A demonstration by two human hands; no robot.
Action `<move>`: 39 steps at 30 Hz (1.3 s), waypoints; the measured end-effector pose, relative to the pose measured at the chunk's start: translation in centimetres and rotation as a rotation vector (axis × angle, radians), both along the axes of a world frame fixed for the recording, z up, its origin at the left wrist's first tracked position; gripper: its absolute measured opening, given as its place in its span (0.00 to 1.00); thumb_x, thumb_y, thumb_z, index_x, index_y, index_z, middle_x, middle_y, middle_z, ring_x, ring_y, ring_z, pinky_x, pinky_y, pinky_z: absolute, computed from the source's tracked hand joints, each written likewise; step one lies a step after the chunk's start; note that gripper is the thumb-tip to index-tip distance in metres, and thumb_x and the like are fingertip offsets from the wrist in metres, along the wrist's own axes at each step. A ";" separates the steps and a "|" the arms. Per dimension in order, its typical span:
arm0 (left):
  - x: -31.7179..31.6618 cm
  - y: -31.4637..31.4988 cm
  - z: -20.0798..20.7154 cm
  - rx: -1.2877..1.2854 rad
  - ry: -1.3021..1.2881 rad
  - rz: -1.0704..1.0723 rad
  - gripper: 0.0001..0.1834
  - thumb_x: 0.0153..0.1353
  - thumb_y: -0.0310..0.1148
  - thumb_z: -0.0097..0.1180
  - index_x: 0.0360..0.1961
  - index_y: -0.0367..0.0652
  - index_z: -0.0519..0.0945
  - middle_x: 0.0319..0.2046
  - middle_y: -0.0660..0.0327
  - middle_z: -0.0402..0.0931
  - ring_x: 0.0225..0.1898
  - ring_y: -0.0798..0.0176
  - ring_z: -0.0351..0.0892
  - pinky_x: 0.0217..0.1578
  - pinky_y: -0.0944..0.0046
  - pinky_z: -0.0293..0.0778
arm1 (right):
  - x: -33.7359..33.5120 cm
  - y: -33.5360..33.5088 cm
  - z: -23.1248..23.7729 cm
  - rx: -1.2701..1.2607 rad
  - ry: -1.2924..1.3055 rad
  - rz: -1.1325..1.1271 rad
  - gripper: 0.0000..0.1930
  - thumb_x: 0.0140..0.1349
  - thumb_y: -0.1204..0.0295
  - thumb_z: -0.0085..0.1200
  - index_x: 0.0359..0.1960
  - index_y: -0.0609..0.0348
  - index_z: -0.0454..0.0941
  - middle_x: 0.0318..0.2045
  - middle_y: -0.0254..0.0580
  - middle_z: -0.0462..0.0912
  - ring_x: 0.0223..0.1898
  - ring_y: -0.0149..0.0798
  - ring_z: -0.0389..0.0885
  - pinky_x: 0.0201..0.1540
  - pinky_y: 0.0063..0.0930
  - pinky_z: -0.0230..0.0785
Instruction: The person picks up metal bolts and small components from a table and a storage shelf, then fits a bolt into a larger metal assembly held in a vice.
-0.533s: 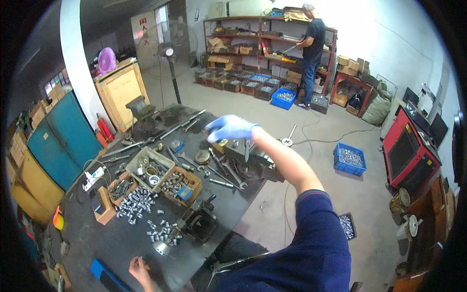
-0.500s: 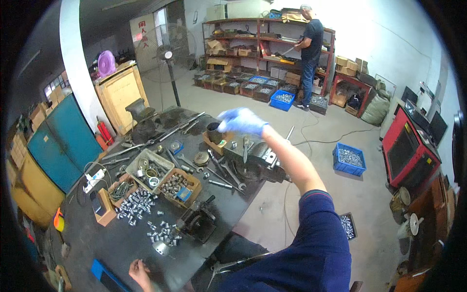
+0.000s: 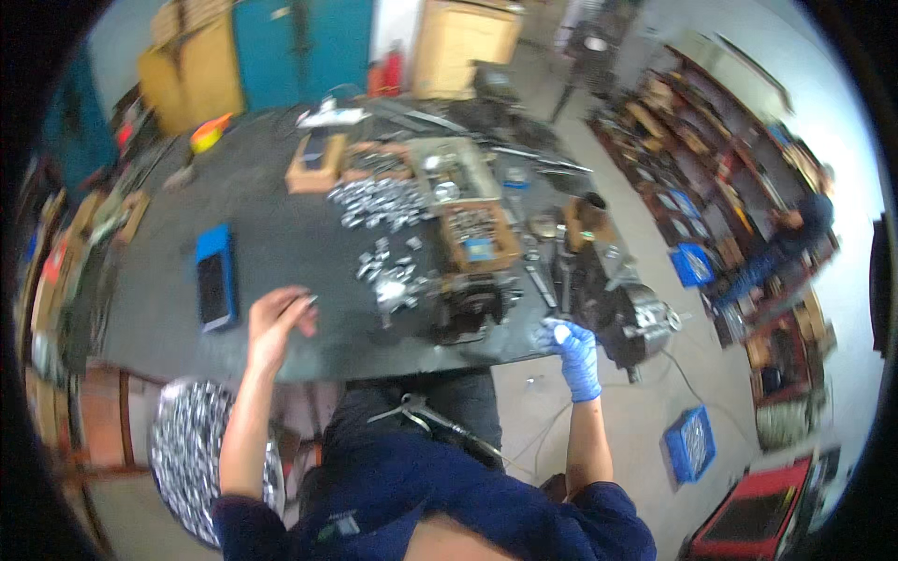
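Metal fittings (image 3: 377, 203) lie in a loose heap and a smaller scatter on the dark worktop (image 3: 150, 280); they look light and stiff, probably slick, best taken round the sides between thumb and finger. Nearest the scatter, the left hand (image 3: 277, 318) has its grip curled, but blur hides whether anything is pinched. Whether the gloved right hand (image 3: 574, 357), by the front edge, is apart or together I cannot tell. Teal cabinets (image 3: 337, 47) stand beyond; shelving (image 3: 739, 168) fills the right.

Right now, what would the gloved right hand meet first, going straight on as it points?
Probably the right hand would meet the silver wrench on the table first, though blur and unclear height leave doubt.
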State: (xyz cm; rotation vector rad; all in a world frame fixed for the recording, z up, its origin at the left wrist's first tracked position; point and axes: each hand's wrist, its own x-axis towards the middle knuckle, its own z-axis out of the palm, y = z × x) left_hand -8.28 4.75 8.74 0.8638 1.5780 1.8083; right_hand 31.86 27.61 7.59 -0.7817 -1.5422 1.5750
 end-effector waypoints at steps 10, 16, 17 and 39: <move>5.2 4.6 2.3 0.061 -0.031 -0.207 0.11 0.57 0.28 0.53 0.37 0.29 0.75 0.24 0.55 0.76 0.22 0.64 0.77 0.25 0.67 0.74 | -7.0 8.4 -6.2 0.034 0.025 0.016 0.18 0.58 0.59 0.51 0.46 0.56 0.70 0.35 0.37 0.75 0.30 0.33 0.71 0.32 0.28 0.68; 4.8 5.9 -0.2 0.076 -0.047 -0.083 0.11 0.57 0.28 0.52 0.36 0.28 0.73 0.21 0.57 0.74 0.17 0.64 0.74 0.18 0.66 0.71 | -10.8 8.5 -5.9 0.214 0.115 -0.355 0.09 0.54 0.73 0.57 0.37 0.59 0.77 0.33 0.31 0.78 0.31 0.25 0.75 0.39 0.20 0.68; 4.3 5.8 -0.7 0.111 -0.106 -0.090 0.11 0.57 0.28 0.53 0.35 0.29 0.72 0.21 0.56 0.73 0.17 0.64 0.73 0.17 0.66 0.71 | -11.5 7.3 -4.1 -0.172 0.333 -0.300 0.08 0.53 0.72 0.58 0.35 0.59 0.78 0.32 0.30 0.79 0.32 0.26 0.75 0.39 0.20 0.68; 4.2 7.2 -0.2 0.091 -0.033 -0.243 0.10 0.57 0.29 0.54 0.31 0.30 0.74 0.21 0.55 0.74 0.17 0.66 0.73 0.14 0.69 0.71 | -12.3 8.9 -6.6 -0.673 0.450 -0.277 0.14 0.59 0.57 0.51 0.31 0.54 0.78 0.13 0.25 0.67 0.09 0.21 0.57 0.10 0.16 0.48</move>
